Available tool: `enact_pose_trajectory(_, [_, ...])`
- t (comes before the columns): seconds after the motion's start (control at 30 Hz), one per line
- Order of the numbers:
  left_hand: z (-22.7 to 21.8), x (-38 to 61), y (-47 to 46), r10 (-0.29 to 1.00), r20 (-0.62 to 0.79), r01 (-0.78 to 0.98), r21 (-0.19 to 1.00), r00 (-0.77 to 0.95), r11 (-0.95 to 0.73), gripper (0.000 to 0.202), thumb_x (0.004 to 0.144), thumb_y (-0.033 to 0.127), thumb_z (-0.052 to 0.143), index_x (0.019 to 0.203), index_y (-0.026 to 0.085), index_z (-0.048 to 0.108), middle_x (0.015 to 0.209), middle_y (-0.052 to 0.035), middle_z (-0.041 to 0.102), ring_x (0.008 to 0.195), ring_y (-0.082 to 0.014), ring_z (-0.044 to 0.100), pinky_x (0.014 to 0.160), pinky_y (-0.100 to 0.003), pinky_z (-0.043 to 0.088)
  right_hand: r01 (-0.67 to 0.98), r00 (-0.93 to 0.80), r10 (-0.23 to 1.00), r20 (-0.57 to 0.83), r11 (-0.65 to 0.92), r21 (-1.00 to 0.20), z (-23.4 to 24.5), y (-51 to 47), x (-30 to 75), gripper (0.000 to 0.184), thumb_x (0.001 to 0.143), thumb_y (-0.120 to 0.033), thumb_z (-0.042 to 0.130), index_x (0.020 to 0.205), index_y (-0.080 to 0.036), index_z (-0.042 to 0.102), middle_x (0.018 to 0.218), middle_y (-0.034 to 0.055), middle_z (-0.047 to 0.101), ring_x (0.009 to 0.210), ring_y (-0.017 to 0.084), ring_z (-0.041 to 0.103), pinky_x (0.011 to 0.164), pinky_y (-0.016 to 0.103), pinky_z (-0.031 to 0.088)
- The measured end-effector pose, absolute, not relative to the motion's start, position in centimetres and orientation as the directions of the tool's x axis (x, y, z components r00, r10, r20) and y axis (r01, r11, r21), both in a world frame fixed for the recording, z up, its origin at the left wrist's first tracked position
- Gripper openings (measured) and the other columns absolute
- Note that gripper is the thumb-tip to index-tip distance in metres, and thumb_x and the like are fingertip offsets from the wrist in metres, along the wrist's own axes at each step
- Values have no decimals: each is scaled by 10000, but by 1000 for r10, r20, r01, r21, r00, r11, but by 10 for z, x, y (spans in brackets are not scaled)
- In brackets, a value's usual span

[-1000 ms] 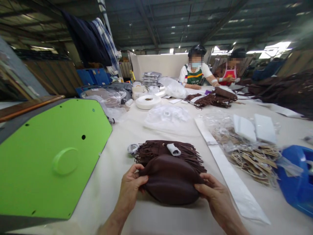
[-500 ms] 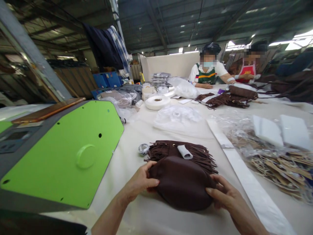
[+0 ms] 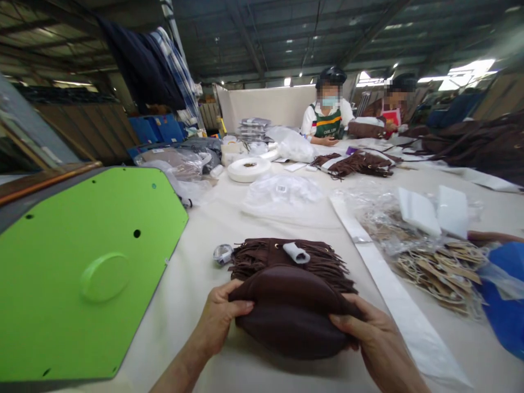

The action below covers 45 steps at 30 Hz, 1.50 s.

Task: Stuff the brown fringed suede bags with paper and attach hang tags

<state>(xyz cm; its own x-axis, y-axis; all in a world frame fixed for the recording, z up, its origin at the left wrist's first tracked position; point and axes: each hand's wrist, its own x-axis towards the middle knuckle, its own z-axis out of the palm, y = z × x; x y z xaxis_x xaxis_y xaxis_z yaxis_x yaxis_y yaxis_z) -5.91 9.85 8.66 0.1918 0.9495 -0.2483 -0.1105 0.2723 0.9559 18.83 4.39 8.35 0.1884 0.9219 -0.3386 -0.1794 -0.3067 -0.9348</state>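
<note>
A dark brown fringed bag [image 3: 289, 311] lies on the white table [image 3: 204, 256] right in front of me. My left hand [image 3: 216, 322] grips its left edge, thumb on top. My right hand [image 3: 374, 341] clasps the right edge with its fingers curled over the bag. A small white paper-wrapped piece [image 3: 295, 252] rests on the fringe at the bag's far side. A little silvery wrapped thing [image 3: 223, 254] lies just left of the fringe.
A large green machine panel [image 3: 90, 262] fills the left. A long white strip [image 3: 385, 284], a clear bag of tags [image 3: 434, 262] and a blue bin [image 3: 505, 300] lie right. A tape roll [image 3: 248, 169], plastic bags and two seated people [image 3: 327, 123] are farther back.
Both hands have kept hold of the bag and drawn its rounded bottom a little nearer to me, fingers curling further over its edges. The camera swung left, then back.
</note>
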Motion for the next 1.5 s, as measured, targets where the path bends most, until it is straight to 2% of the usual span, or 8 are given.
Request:
enact_pose_trajectory(0.33, [79, -73, 101, 957, -256, 299, 931, 134, 208, 143, 536, 283, 672, 626, 181, 628, 602, 26, 528, 611, -147, 487, 577, -238, 366, -118, 201, 923, -328, -309, -944, 59, 51, 185, 169, 543, -312, 691, 639, -201, 607, 572, -42, 515, 565, 133, 449, 494, 229, 349])
enact_pose_trajectory(0.5, [118, -61, 101, 965, 174, 859, 445, 195, -254, 524, 614, 197, 702, 1124, 232, 585, 1046, -53, 590, 971, -258, 533, 836, -371, 404, -30, 212, 943, -257, -257, -966, 58, 49, 187, 171, 545, -326, 680, 577, -198, 571, 541, -46, 469, 548, 121, 401, 492, 228, 306])
enact_pose_trajectory(0.6, [137, -32, 118, 824, 229, 797, 218, 519, -563, 707, 580, 135, 752, 1226, 217, 478, 1194, -67, 552, 1121, -279, 458, 920, -417, 365, 15, 217, 948, -231, -240, -971, 54, 49, 189, 199, 542, -350, 675, 566, -192, 557, 521, -51, 437, 526, 113, 379, 478, 226, 296])
enact_pose_trajectory(0.67, [141, -12, 129, 757, 121, 734, 186, 642, -653, 546, 591, 183, 763, 1093, 204, 547, 1069, -44, 600, 1021, -262, 511, 867, -409, 391, 22, 213, 952, -222, -231, -973, 50, 49, 189, 217, 553, -366, 674, 575, -188, 551, 510, -58, 413, 508, 105, 370, 466, 221, 292])
enact_pose_trajectory(0.77, [134, 6, 132, 779, 67, 759, 186, 624, -624, 290, 627, 134, 709, 879, 173, 571, 908, -40, 599, 864, -237, 537, 753, -373, 410, 14, 208, 958, -200, -207, -978, 46, 48, 189, 221, 593, -374, 663, 607, -186, 548, 511, -65, 397, 490, 96, 362, 446, 212, 290])
enact_pose_trajectory(1.0, [103, -13, 96, 609, 563, 524, 330, 559, -785, 65, 771, 160, 594, 818, 163, 550, 809, -26, 532, 778, -178, 480, 694, -323, 348, -29, 142, 967, -211, -209, -977, 43, 50, 187, 246, 658, -332, 636, 856, -201, 576, 621, -57, 517, 475, 87, 398, 420, 191, 320])
enact_pose_trajectory(1.27, [83, -16, 87, 395, 686, 463, 96, 611, -881, 177, 850, 52, 412, 808, 122, 569, 719, -31, 532, 714, -148, 473, 657, -299, 351, 337, 317, 948, -40, -152, -929, 48, 42, 189, 429, 687, -348, 561, 1088, -197, 545, 771, 0, 650, 662, 175, 597, 615, 266, 469])
enact_pose_trajectory(1.5, [65, -22, 77, 377, 701, 474, 63, 605, -878, 218, 865, 40, 383, 906, 90, 591, 815, -73, 601, 821, -171, 533, 774, -332, 392, -15, 260, 927, -271, -276, -961, 39, 33, 179, 644, 725, -405, 579, 1280, -212, 314, 695, -24, 617, 479, 148, 554, 429, 265, 473])
